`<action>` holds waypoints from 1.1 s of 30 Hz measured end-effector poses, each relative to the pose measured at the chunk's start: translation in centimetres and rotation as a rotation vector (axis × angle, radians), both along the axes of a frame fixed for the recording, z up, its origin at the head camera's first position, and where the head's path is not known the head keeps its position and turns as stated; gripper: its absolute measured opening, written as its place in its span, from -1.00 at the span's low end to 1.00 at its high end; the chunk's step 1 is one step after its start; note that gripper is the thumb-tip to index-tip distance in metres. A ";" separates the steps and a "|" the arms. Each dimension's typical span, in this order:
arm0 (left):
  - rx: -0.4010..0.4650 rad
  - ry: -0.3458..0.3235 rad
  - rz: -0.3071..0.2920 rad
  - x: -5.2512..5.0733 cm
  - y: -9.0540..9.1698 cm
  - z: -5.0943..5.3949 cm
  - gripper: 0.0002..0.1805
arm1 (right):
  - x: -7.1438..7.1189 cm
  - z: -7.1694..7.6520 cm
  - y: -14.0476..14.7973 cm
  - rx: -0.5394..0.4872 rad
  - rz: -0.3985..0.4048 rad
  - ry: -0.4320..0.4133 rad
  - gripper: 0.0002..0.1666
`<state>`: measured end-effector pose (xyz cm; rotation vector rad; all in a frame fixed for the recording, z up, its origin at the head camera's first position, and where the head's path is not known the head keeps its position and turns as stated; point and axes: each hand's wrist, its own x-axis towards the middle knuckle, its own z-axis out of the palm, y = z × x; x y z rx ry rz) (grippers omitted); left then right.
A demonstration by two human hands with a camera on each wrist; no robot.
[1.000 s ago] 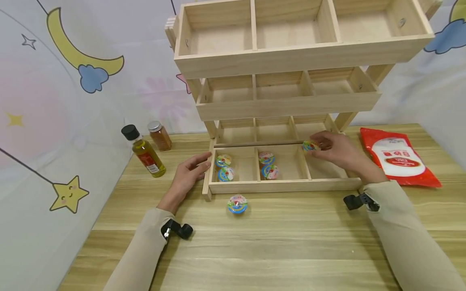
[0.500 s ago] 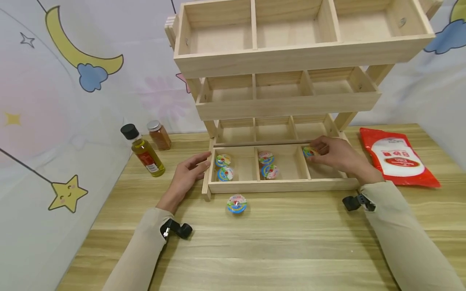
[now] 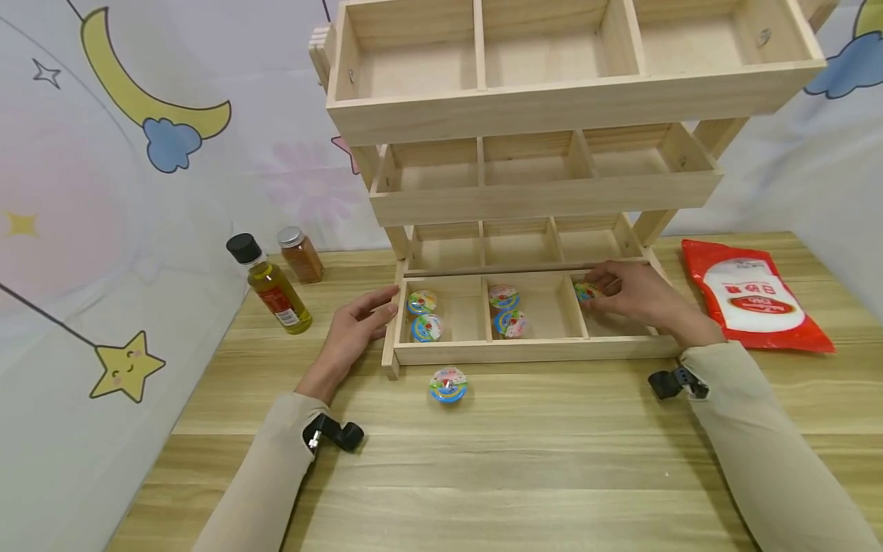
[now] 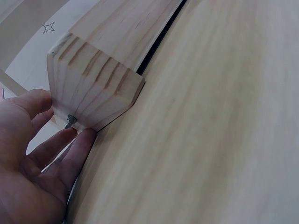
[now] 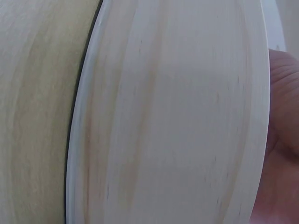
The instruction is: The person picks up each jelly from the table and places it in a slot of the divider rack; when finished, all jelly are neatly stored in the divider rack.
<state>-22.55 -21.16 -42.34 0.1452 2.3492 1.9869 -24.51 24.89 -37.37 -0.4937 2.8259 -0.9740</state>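
Note:
In the head view my right hand (image 3: 638,299) pinches a small jelly cup (image 3: 588,291) with a colourful lid, low in the right compartment of the front wooden tray (image 3: 538,351). The tray's front wall hides most of that hand in the right wrist view. My left hand (image 3: 353,333) touches the left end of the wooden rack (image 3: 390,337); in the left wrist view its fairly straight fingers rest against the end piece (image 4: 93,88), near a screw. Two jelly cups (image 3: 426,328) lie in the left compartment and two more jelly cups (image 3: 510,323) in the middle one.
Another jelly cup (image 3: 448,385) stands on the table before the tray. To the left are an oil bottle (image 3: 279,295) and a spice jar (image 3: 301,254). A red and white bag (image 3: 755,297) lies to the right. The rack's upper trays (image 3: 572,103) overhang the front tray.
My right hand has lowered the jelly cup from above the divider into the right compartment, close to its left side. The left hand stays against the rack's end.

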 end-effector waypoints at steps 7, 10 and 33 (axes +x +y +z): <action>-0.004 0.002 -0.004 0.0 0.0 0.0 -0.47 | 0.1 0.4 0.1 0.012 0.021 -0.003 -0.38; -0.007 0.005 -0.005 0.0 -0.1 0.0 -0.47 | 0.3 0.9 0.2 0.044 0.028 0.011 -0.40; 0.015 0.012 -0.011 0.0 -0.1 -0.1 -0.48 | 4.1 3.3 -6.7 -0.143 0.182 0.139 -0.63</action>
